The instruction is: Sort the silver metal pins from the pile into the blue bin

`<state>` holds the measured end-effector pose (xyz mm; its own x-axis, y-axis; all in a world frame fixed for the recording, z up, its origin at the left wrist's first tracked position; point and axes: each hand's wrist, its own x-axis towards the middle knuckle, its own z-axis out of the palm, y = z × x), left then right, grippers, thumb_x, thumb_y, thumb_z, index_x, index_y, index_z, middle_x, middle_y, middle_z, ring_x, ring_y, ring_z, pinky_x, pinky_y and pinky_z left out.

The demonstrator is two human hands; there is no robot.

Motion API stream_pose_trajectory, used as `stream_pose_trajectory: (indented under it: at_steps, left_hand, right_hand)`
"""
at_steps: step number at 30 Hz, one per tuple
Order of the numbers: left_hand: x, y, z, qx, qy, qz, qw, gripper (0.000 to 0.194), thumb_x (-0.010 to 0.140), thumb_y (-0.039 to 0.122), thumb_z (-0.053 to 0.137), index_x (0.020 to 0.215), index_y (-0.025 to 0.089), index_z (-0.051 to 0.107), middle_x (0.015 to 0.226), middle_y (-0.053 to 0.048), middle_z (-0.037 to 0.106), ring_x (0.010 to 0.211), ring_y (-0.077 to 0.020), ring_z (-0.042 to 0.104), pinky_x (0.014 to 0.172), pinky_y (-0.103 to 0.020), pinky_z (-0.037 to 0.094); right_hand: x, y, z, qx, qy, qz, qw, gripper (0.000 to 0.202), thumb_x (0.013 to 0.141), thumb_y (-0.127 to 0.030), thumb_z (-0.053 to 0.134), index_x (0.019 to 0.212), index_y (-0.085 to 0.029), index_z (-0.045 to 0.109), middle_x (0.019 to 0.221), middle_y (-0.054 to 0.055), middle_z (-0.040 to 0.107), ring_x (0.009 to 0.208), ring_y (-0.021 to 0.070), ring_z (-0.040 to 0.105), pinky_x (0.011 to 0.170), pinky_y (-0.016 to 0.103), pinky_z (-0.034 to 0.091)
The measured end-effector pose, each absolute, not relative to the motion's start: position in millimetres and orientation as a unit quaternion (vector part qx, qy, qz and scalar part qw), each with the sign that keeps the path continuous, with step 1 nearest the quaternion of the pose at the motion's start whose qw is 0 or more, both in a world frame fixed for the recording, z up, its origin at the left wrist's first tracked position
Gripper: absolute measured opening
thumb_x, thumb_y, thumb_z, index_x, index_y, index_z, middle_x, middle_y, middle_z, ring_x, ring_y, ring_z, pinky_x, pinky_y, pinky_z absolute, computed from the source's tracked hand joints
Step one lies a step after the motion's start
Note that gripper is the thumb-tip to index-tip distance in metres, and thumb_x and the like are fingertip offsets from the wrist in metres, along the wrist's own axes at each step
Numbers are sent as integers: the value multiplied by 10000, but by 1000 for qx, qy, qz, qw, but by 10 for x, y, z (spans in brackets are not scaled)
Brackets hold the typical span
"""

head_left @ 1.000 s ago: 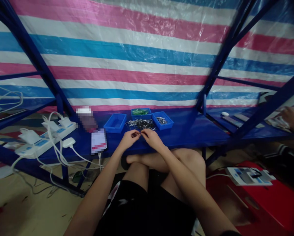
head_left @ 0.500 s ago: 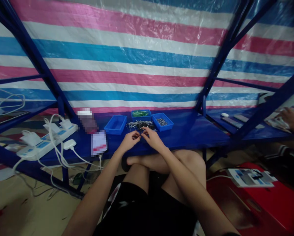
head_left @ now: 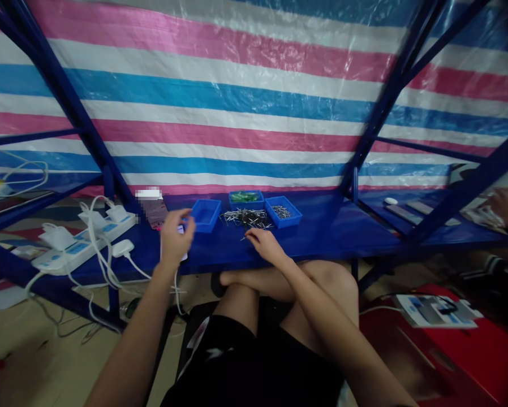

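While you sit cross-legged at the blue bench [head_left: 322, 237], your hands work apart from each other. Farthest to the left of your fingers, two power strips [head_left: 82, 240] lie on the bench with white plugs and cords in them. Your left hand [head_left: 175, 237] is raised off the bench, fingers loosely curled and slightly blurred; whether they pinch anything cannot be told. Just beyond its fingertips sits an empty blue tray [head_left: 206, 215], and a blurred-out item lies directly under the hand. Between your two hands, further back, the pin pile [head_left: 245, 217] is spread loose on the bench, with a tray of green parts [head_left: 245, 198] behind it. Your right hand [head_left: 266, 244] rests low on the bench edge, fingers bent together; one pin [head_left: 244, 237] projects from its fingertips toward the left, pinched there. The pile lies just beyond those fingertips, not touching them. A third tray [head_left: 283, 212], holding more pins, stands behind and slightly right of the right fingers. Far to the right, another person's hand [head_left: 506, 206] works at a neighbouring bench.
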<state>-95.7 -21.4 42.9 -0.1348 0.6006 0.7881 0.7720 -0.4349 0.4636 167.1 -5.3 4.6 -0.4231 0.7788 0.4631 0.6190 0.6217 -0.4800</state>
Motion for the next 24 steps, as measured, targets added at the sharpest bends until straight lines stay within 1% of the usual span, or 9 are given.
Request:
stream_pose_trajectory:
  at_steps: [2, 4, 6, 8, 11, 13, 15, 20, 24]
  left_hand:
    - [-1430, -49, 451, -540, -589, -590, 114, 287, 807, 166, 461, 1082, 118, 530, 1004, -77, 541, 897, -162, 523, 790, -290, 447]
    - [-1839, 152, 413, -434, -656, -606, 119, 338, 747, 119, 509, 1081, 71, 500, 1045, -104, 513, 950, -186, 492, 800, -317, 443]
    - [-2133, 338, 330, -404, -710, -568, 97, 417, 694, 127, 581, 1086, 34, 473, 1055, -131, 509, 1011, -230, 470, 905, -387, 383]
    - [-2309, 486, 226, -435, -735, -514, 73, 471, 693, 164, 601, 1120, 32, 452, 1081, -151, 511, 1068, -265, 456, 931, -402, 360]
    - [-2428, 626, 83, -428, -761, -486, -16, 468, 699, 195, 591, 1128, 51, 473, 1011, -133, 569, 968, -257, 532, 850, -383, 416]
    - [-2462, 670, 17, -407, -760, -499, -92, 387, 703, 201, 572, 1061, 60, 532, 915, -102, 606, 842, -226, 571, 766, -351, 448]
    - [-2479, 681, -18, -408, -743, -513, -137, 312, 703, 206, 560, 986, 76, 579, 851, -71, 620, 771, -194, 577, 715, -312, 458]
    - [-2466, 658, -9, -416, -713, -538, -174, 279, 690, 194, 568, 949, 94, 599, 810, -36, 616, 731, -151, 573, 690, -256, 456]
    - [-2423, 619, 75, -390, -716, -551, -176, 331, 693, 150, 573, 1011, 67, 534, 806, -41, 579, 740, -153, 555, 715, -285, 460]
  right_hand:
    - [1645, -70, 21, -418, -845, 125, 310, 153, 881, -211, 466, 945, -205, 605, 922, 27, 659, 850, 140, 602, 755, 229, 420]
    - [1626, -80, -1, -422, -852, 120, 287, 151, 877, -209, 473, 944, -200, 608, 907, 33, 660, 836, 144, 602, 743, 231, 416]
    - [1617, -87, -12, -423, -857, 108, 273, 156, 877, -203, 469, 952, -196, 606, 906, 40, 656, 846, 146, 596, 751, 234, 411]
    - [1616, -95, -13, -424, -863, 91, 259, 161, 880, -197, 462, 961, -195, 602, 911, 44, 651, 870, 149, 584, 769, 238, 404]
    - [1618, -114, -5, -429, -869, 66, 237, 170, 887, -199, 449, 978, -194, 593, 917, 50, 640, 897, 154, 564, 789, 245, 396]
    - [1619, -130, 3, -433, -871, 58, 225, 177, 892, -202, 440, 990, -192, 587, 920, 51, 634, 902, 154, 556, 792, 246, 393]
    - [1619, -146, 16, -433, -873, 54, 219, 181, 897, -203, 431, 996, -191, 582, 924, 49, 630, 900, 152, 553, 795, 244, 391]
    - [1622, -174, 65, -432, -878, 55, 201, 196, 901, -196, 419, 1015, -188, 578, 942, 53, 622, 906, 148, 548, 806, 244, 385]
    - [1624, -175, 69, -437, -877, 61, 192, 193, 884, -169, 440, 1008, -191, 586, 949, 55, 622, 924, 153, 549, 811, 244, 388]
